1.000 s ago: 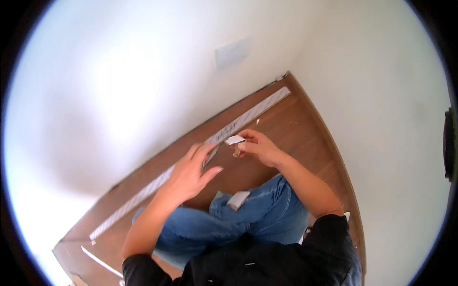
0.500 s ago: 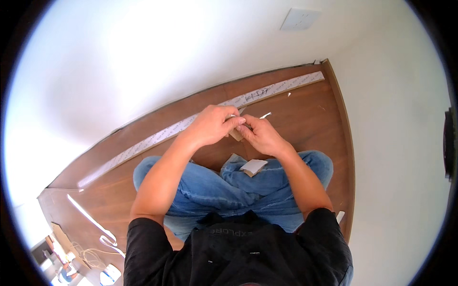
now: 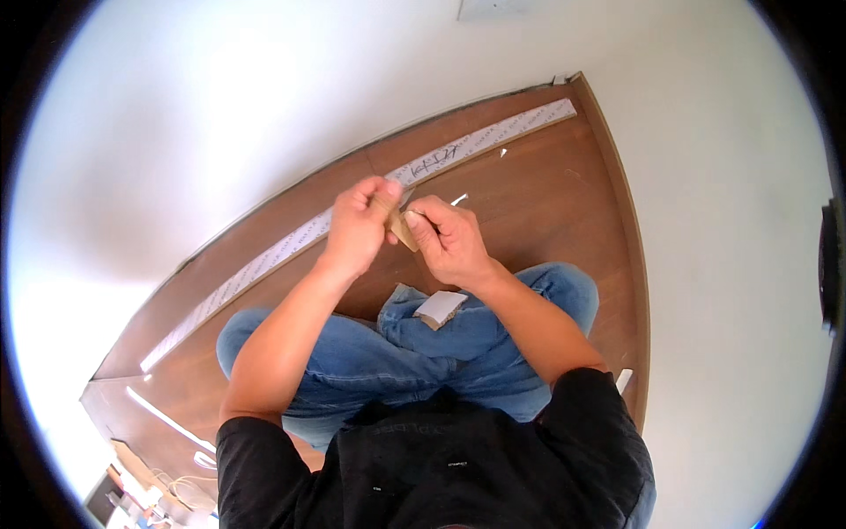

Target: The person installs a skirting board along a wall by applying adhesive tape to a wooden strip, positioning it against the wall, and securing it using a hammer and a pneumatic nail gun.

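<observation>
Evidently, a small tan piece [image 3: 405, 233] sits pinched between both hands [image 3: 354, 231] [image 3: 456, 244].

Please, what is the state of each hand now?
Left hand: curled at the tan piece; grip unclear.
Right hand: closed, holding the tan piece.

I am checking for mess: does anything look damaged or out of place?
Yes. A white-faced piece with a ragged brown edge lies on the jeans, looking torn; white scraps lie loose on the brown floor beyond the right hand.
</observation>
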The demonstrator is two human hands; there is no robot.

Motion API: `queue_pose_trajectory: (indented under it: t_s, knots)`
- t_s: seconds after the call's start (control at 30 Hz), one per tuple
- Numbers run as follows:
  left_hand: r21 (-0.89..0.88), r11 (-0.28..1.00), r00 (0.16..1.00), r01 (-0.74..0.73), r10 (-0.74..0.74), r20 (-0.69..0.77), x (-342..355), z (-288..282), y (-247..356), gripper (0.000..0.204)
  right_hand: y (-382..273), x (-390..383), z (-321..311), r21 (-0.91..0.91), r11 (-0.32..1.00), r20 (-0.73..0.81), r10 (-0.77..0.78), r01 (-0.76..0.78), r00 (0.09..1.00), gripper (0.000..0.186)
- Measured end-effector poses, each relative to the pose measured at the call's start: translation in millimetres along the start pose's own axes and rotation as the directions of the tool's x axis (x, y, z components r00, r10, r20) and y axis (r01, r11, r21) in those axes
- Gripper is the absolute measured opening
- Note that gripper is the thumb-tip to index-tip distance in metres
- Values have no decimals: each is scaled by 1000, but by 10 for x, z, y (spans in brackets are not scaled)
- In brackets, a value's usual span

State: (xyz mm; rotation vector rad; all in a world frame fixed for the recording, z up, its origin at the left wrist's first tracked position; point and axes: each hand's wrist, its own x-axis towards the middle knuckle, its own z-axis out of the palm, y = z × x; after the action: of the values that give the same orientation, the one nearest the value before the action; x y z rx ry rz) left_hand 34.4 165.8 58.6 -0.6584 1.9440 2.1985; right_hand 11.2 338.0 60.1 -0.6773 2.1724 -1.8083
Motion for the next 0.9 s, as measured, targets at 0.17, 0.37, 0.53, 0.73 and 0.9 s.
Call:
queue_pose_trajectory:
  t_s: [0.17,0.37,0.53,0.73,0.9]
  knots:
    - [27,996,992,-86,89,-95,305,-214,161,32,100,-162,-291,-27,992,-199,-124,121,972,14]
    - [508,859,866,-69,-201,457,-120,211,17,45,361,205,-1053,202,935,-372,347,-290,861,19]
    - [725,456,764,-516,-139,631,-249,238,-41,57,1101,992,-2074,-249,870,-566,226,-426,793,39]
    - [720,443,763,-534,-115,636,-89,227,-76,52,2348,1899,-3113,-408,659,-658,267,-632,704,55]
    - [705,379,763,-599,3,647,-170,53,-54,43,2403,2163,-2801,-552,470,-659,260,-689,706,53]
